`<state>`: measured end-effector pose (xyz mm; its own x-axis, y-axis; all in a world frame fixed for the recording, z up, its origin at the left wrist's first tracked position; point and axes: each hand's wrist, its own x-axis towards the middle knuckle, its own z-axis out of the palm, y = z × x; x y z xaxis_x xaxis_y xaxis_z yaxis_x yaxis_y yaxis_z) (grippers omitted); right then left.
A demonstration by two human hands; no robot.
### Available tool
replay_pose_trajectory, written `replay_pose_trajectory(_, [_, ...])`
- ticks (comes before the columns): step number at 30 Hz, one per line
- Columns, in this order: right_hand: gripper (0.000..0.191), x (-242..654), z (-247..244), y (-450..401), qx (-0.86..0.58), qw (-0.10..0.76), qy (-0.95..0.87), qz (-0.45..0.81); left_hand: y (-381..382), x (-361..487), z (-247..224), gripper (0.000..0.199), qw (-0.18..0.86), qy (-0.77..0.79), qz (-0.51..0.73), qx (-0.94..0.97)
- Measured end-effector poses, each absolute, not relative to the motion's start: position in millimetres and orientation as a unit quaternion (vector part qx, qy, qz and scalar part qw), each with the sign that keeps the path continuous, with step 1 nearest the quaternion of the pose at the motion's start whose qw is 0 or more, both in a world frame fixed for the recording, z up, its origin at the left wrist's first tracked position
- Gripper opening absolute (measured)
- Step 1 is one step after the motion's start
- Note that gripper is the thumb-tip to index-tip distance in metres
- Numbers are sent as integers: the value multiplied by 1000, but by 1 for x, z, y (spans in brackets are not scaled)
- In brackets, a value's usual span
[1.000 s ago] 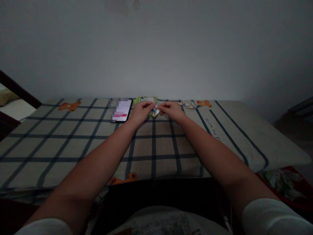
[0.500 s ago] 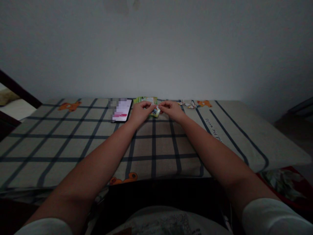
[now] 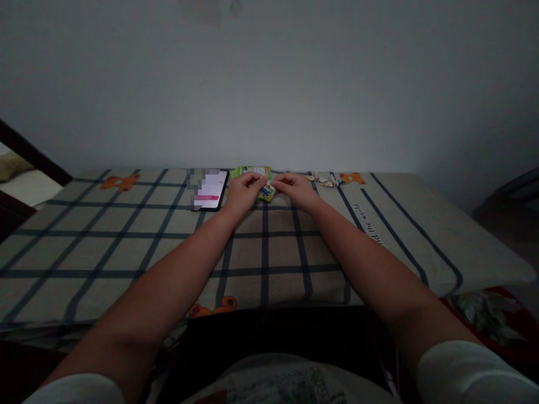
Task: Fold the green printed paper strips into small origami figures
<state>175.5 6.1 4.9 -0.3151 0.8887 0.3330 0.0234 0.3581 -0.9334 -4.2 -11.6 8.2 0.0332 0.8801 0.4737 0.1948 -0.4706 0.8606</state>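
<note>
Both hands meet over the far part of the checked cloth. My left hand (image 3: 245,192) is closed in a pinch, thumb against fingers, on a small white piece (image 3: 270,183). My right hand (image 3: 295,189) pinches the same piece from the other side. Just beneath and behind the fingers lie green and yellow packets (image 3: 252,170), partly hidden by my left hand. Left of that hand a phone (image 3: 210,191) with a lit screen lies flat. Small crumpled scraps (image 3: 326,180) rest to the right of my right hand.
A checked cloth (image 3: 168,252) with printed bears covers the surface, which meets a plain wall (image 3: 269,84) at the back. Dark wooden bars (image 3: 25,151) stand at the left. A red container (image 3: 505,314) with crumpled green wrappers sits low at the right.
The fingers of both hands have shifted slightly to the left, and a little more of the packet beneath them shows.
</note>
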Motion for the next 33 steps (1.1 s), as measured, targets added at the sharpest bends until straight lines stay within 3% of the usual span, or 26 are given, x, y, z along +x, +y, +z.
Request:
replay_pose_trajectory(12, [45,175,4,9,-309,503,-652,475,-5,-6,1,33,346,428,578,602])
replay_pose_trajectory(18, [36,174,-1,12,-311,501,-644,488,-1,-8,-2,36,365,431,565,601])
replay_pose_trajectory(24, [30,175,-3,14,-340,519,-594,512,-7,-6,4,42,462,397,556,566])
replay_pose_trajectory(33, [25,175,-3,16,-351,548,-536,538,-9,-4,7,35,444,392,547,592])
